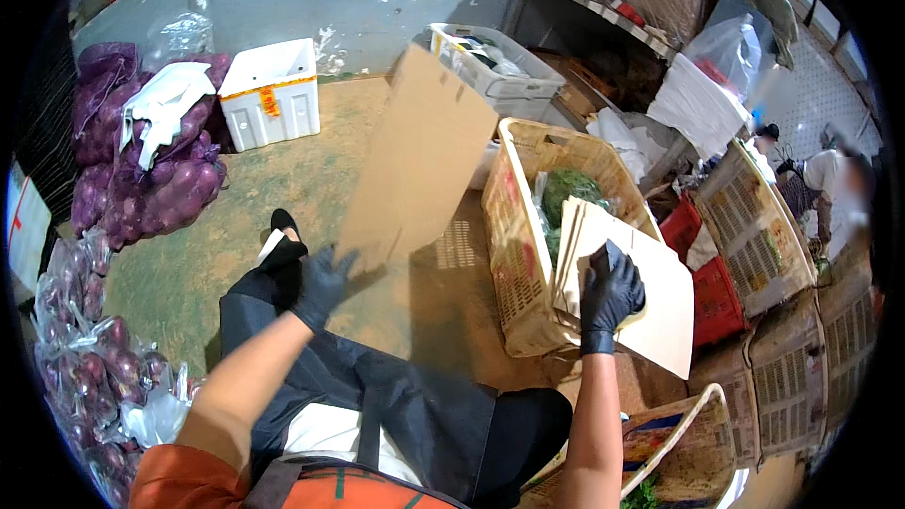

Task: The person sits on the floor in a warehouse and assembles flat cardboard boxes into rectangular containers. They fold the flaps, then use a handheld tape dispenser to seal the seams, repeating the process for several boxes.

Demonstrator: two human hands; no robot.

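Note:
My left hand (323,288), in a dark glove, has its fingers spread at the lower left corner of a large flat cardboard sheet (419,146). The sheet stands tilted over the floor, slightly blurred; whether the fingers touch it I cannot tell. My right hand (613,300), also gloved, is curled round a small dark block-like object (606,256), partly covered by the fingers. It rests on several stacked cardboard pieces (660,269). They lie across a yellowish plastic crate (523,287), which holds bagged green vegetables (570,190).
Purple mesh sacks (170,193) and a white foam box (273,99) stand at the far left. Bagged purple produce (108,368) lies near left. Behind the crate is a light plastic bin (509,71); red crates (712,297) stand at right. Another person (834,179) is far right.

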